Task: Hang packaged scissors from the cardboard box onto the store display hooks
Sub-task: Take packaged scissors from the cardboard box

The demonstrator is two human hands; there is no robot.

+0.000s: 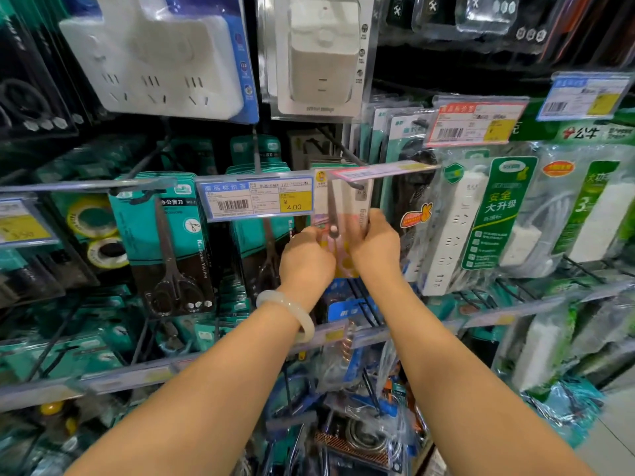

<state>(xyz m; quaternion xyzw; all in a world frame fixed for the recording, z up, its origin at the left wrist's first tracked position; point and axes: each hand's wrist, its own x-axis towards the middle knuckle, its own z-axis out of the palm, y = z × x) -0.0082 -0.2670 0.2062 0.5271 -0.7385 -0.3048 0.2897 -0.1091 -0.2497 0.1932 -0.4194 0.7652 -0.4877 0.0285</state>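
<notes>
A packaged pair of scissors (338,214) with a white and pink card hangs upright at a display hook (347,156) in the middle of the rack. My left hand (305,261) grips its lower left edge and my right hand (376,245) grips its right edge. The top of the card sits right under the hook's tilted price tag (381,170); whether the hole is on the hook is hidden. The cardboard box is out of view.
Teal-carded black scissors (171,242) hang to the left behind a price label (256,199). White power strips in bags (481,221) hang to the right. Socket adapters (154,53) hang above. Lower hooks and shelf rails hold more packets.
</notes>
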